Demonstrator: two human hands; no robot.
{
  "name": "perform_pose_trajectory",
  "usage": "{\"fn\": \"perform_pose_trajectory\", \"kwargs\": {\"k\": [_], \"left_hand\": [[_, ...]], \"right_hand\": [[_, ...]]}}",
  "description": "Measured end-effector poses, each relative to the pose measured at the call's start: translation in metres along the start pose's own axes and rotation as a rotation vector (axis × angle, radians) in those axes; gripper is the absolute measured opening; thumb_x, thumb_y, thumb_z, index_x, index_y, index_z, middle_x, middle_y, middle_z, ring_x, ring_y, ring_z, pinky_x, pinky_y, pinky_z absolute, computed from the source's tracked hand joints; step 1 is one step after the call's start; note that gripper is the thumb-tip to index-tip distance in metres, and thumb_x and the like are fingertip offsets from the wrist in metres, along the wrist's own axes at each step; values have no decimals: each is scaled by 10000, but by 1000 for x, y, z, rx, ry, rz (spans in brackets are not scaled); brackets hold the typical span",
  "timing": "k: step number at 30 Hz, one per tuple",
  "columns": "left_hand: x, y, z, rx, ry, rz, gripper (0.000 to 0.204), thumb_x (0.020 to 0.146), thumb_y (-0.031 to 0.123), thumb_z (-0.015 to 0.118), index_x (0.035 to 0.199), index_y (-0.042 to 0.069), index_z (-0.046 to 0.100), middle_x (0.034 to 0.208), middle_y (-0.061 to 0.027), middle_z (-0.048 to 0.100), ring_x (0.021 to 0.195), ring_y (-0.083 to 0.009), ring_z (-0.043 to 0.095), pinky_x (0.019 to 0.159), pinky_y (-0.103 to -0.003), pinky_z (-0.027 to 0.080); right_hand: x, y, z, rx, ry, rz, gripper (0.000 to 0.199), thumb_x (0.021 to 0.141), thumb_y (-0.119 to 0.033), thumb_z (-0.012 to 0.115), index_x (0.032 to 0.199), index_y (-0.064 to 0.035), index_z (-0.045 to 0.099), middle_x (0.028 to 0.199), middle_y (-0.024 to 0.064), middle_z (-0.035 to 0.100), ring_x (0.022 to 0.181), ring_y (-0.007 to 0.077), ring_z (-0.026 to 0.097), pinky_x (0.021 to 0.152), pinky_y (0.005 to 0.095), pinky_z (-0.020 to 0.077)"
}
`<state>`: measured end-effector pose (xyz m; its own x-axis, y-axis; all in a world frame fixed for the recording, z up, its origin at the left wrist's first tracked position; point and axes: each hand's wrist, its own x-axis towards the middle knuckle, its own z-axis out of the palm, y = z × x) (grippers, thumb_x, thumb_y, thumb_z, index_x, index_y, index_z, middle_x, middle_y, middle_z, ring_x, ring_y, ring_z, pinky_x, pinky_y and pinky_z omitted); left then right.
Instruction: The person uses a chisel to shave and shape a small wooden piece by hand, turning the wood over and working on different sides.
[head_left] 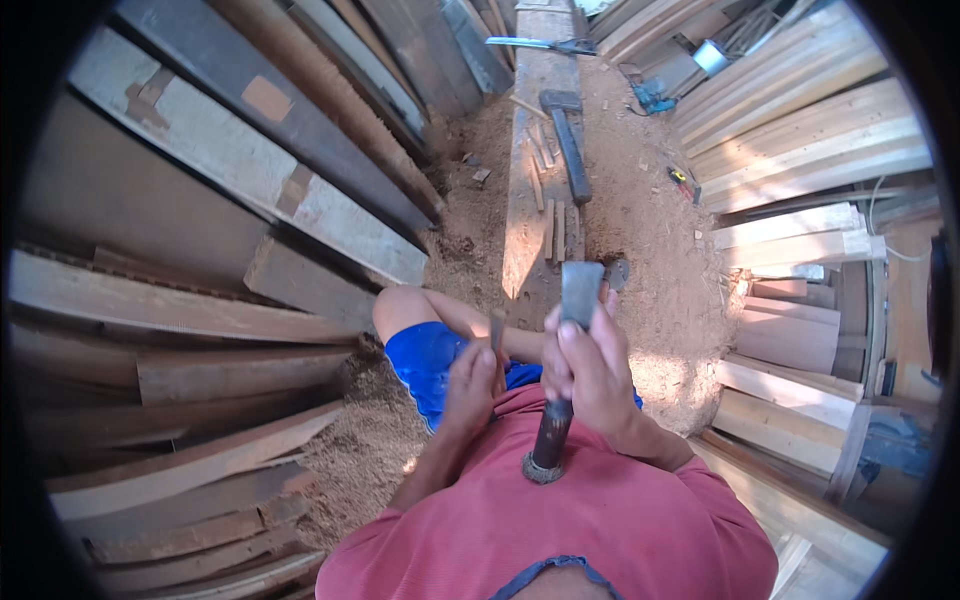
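Broad chisel upright in the right fist, thin strip in the left

The right hand (595,365) is wrapped around a broad-bladed chisel (582,295), thumb pressed along its front. The dark handle runs from below that hand toward the red shirt (600,520); the flat metal blade rises above the fingers. To its left, the left hand (472,390) is curled closed around a thin strip (497,328) that juts up past the fingers, too blurred to tell its material. Blue shorts (418,372) lie just beyond the left hand.

Ahead of the right hand stretches a long plank (520,245) bearing narrow wooden sticks (549,230), then a dark-handled hatchet-like tool (571,150) and, farther still, a handsaw (530,43) lying crosswise. Sawdust (650,240) covers the ground. Beyond the right hand, farther right, lie a small yellow-and-black tool (680,178) and a blue power tool (652,98). Stacked boards (800,140) flank both hands.
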<state>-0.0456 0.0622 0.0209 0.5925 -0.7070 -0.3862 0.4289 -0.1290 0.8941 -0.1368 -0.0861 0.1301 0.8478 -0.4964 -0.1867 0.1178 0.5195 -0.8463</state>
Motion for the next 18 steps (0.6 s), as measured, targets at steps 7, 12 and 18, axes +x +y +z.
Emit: {"fn": "perform_pose_trajectory", "kwargs": {"k": [7,12,18], "left_hand": [[57,50,7,-461,-90,20,299,1056,314,361,1052,63,524,757,8,532,549,-62,461,486,-209,383],[60,53,9,-321,-62,60,339,1063,322,327,1051,60,541,773,17,513,645,-60,469,603,-247,446],[29,22,-10,624,-108,349,382,1055,341,338,848,75,518,730,4,466,672,-101,452,592,-272,384]], "right_hand": [[41,32,6,325,-35,283,114,991,-157,436,1057,-76,483,719,-8,470,512,55,412,483,250,429],[33,48,16,318,-146,344,114,997,-161,425,1057,-82,480,700,-11,463,493,56,399,466,248,420],[3,22,17,57,-45,121,120,1004,-178,430,1047,-74,471,648,-20,411,459,63,372,439,243,401]]}}
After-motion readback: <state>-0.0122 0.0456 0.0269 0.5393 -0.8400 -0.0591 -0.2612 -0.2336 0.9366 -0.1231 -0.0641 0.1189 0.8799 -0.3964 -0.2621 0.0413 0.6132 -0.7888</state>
